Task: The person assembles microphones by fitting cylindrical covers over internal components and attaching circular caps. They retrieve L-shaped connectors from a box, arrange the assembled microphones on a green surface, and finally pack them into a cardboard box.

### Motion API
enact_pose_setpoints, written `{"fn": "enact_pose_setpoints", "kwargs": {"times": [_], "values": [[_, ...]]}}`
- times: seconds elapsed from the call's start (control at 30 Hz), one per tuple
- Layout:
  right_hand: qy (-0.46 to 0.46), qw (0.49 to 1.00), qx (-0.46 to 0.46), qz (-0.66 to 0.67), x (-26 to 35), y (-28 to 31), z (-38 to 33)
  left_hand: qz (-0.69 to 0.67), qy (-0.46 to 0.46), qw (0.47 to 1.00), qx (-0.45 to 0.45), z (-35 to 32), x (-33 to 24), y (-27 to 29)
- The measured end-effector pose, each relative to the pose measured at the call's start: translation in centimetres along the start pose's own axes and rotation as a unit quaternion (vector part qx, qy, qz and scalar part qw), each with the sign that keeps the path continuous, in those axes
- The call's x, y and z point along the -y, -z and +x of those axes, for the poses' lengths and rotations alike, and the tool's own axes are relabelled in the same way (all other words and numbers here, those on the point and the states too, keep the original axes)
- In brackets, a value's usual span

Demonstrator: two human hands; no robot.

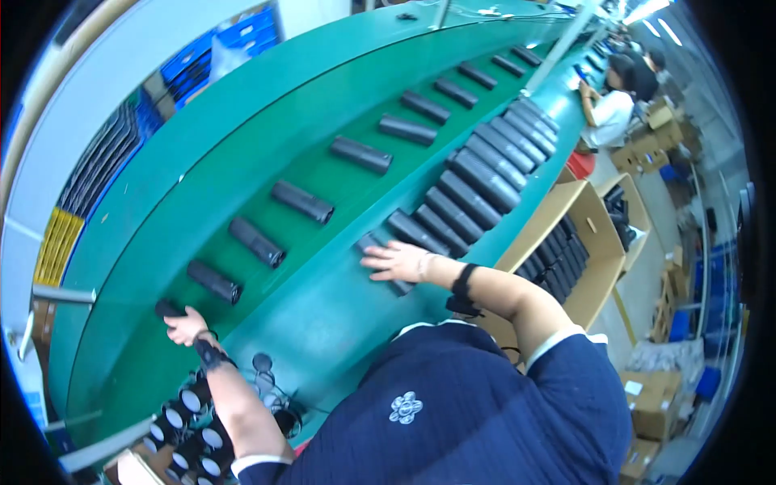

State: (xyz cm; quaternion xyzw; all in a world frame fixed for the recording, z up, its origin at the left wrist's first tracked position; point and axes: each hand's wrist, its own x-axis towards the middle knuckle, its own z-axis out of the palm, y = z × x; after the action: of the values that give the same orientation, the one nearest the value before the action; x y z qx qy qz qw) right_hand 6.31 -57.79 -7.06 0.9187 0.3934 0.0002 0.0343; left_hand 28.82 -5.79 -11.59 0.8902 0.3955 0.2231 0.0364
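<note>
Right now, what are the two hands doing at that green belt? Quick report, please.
Left hand gripping a dark cylinder at the green belt. Right hand flat on another cylinder beside the packed row. Nothing between the hands.

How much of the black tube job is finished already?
Done: black tubes already lie spaced along the green belt. In hand: the left hand is on another tube, and the right hand rests on the waiting row. Left: that row.
</note>
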Motion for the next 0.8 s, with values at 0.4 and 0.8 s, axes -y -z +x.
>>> {"fn": "enact_pose_setpoints", "kwargs": {"times": [0.4,0.8], "values": [[-0.203,0.809,-0.091,0.544,4.7,4.8,3.9,-0.58,-0.238,0.519,0.581,-28.3,-5.4,22.8],[-0.188,0.664,-0.061,0.721,6.2,6.8,2.3,-0.556,-0.293,0.562,0.539,-30.2,-0.5,21.0]]}}
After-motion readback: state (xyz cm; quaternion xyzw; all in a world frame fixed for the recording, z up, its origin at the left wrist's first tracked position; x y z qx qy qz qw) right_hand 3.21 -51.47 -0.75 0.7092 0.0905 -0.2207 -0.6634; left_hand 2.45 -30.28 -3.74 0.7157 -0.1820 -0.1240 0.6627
